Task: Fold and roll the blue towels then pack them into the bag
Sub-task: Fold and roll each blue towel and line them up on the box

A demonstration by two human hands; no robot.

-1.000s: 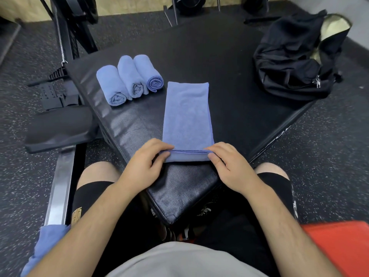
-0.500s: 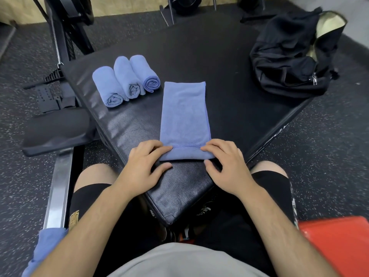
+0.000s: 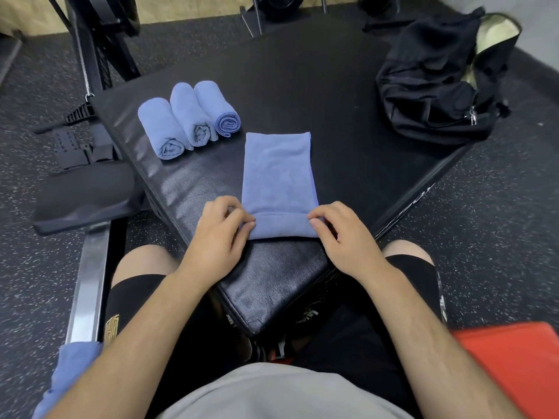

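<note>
A folded blue towel (image 3: pixel 278 173) lies as a long strip on the black padded platform (image 3: pixel 302 86), its near end turned into a short roll. My left hand (image 3: pixel 222 234) pinches the roll's left end and my right hand (image 3: pixel 341 234) pinches its right end. Three rolled blue towels (image 3: pixel 187 116) lie side by side at the platform's left. The black bag (image 3: pixel 438 83) sits open at the platform's right corner, showing a pale lining. Another blue towel (image 3: pixel 69 376) hangs by my left leg at the lower left.
A black bench pad (image 3: pixel 84 195) and metal rail (image 3: pixel 87 285) stand left of the platform. Gym machine frames (image 3: pixel 99 40) rise at the back left. A red pad (image 3: pixel 514 364) lies at the lower right. Speckled rubber floor (image 3: pixel 499 237) surrounds the platform.
Both hands have rolled the towel's near end away from me, so the roll has grown thicker and the flat strip is shorter.
</note>
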